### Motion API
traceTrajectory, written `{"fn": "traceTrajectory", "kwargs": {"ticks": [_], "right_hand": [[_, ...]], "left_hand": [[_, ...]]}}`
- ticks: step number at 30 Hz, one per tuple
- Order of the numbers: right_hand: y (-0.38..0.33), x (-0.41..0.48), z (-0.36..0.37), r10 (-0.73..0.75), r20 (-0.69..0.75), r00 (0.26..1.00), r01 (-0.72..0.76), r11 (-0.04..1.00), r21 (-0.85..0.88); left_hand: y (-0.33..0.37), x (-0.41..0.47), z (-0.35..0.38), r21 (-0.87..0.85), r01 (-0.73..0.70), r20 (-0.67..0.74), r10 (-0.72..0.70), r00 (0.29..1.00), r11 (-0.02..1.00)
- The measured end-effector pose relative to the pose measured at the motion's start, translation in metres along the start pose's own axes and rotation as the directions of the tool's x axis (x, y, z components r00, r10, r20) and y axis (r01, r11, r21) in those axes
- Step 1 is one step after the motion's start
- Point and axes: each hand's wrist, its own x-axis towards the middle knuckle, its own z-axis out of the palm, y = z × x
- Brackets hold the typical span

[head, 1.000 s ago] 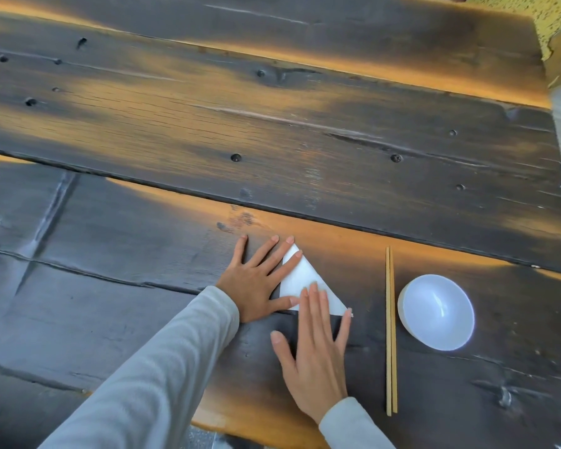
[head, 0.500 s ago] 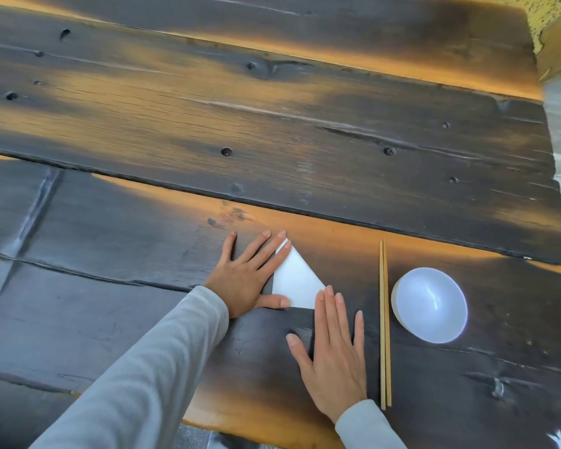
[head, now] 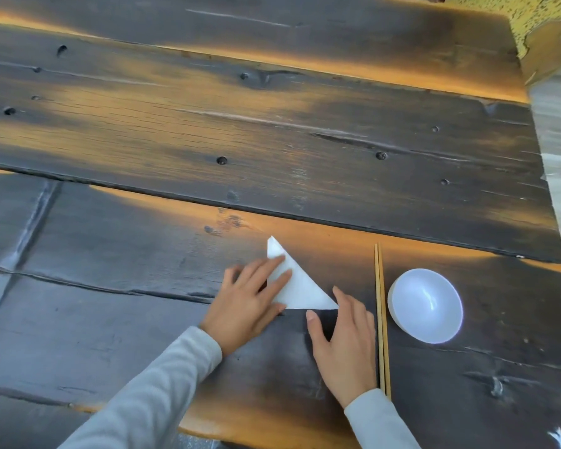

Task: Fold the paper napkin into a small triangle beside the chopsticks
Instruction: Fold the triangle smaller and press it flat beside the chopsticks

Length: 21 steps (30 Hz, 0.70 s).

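A white paper napkin (head: pixel 300 291) lies flat on the dark wooden table (head: pixel 272 140), folded into a triangle with its point away from me. My left hand (head: pixel 251 301) rests on its left edge, fingers spread flat across the paper. My right hand (head: pixel 345 341) lies flat just below the triangle's right corner, fingertips touching that corner. A pair of wooden chopsticks (head: pixel 382 319) lies straight, pointing away from me, a short way right of the napkin and touching the side of my right hand.
A small white bowl (head: pixel 425 305) sits right of the chopsticks. The table's near edge (head: pixel 272 435) runs under my forearms, its right edge (head: pixel 551 202) borders a pale floor. A yellow speckled object (head: pixel 538 24) stands at the far right corner.
My right hand slid right off the napkin toward the chopsticks, uncovering the triangle. My left hand drew back slightly along the left edge.
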Motion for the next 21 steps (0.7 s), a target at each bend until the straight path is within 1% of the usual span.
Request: {"fn": "traceTrajectory", "kwargs": {"ticks": [2, 4, 6, 8, 10, 13, 17, 19, 21], "right_hand": [[-0.006, 0.008, -0.004, 0.083, 0.053, 0.995, -0.084, 0.996, 0.021], [-0.011, 0.015, -0.006, 0.147, 0.133, 0.980, -0.154, 0.987, 0.040], [-0.014, 0.020, -0.009, 0.185, 0.214, 0.959, -0.203, 0.977, 0.067], [-0.016, 0.024, -0.013, 0.197, 0.266, 0.944, -0.234, 0.965, 0.115], [-0.015, 0.024, -0.015, 0.195, 0.290, 0.937, -0.254, 0.950, 0.183], [-0.014, 0.020, -0.014, 0.203, 0.290, 0.935, -0.286, 0.916, 0.281], [-0.016, 0.017, -0.014, 0.256, 0.348, 0.902, -0.393, 0.821, 0.414], [-0.016, 0.018, -0.014, 0.263, 0.389, 0.883, -0.429, 0.787, 0.444], [-0.017, 0.019, -0.016, 0.264, 0.405, 0.875, -0.442, 0.778, 0.447]], "left_hand": [[0.016, -0.016, 0.008, -0.061, 0.014, -0.068, -0.019, 0.998, 0.998], [0.029, -0.027, 0.017, -0.103, 0.049, -0.081, -0.058, 0.995, 0.993], [0.033, -0.032, 0.023, -0.135, 0.080, -0.104, -0.094, 0.990, 0.988], [0.032, -0.033, 0.026, -0.189, 0.096, -0.132, -0.122, 0.984, 0.977], [0.031, -0.033, 0.028, -0.241, 0.104, -0.144, -0.142, 0.979, 0.965], [0.030, -0.033, 0.029, -0.291, 0.107, -0.164, -0.159, 0.973, 0.951], [0.030, -0.034, 0.033, -0.334, 0.101, -0.207, -0.178, 0.962, 0.937], [0.030, -0.034, 0.035, -0.351, 0.093, -0.219, -0.178, 0.959, 0.932], [0.029, -0.033, 0.036, -0.366, 0.082, -0.221, -0.172, 0.960, 0.927]]}}
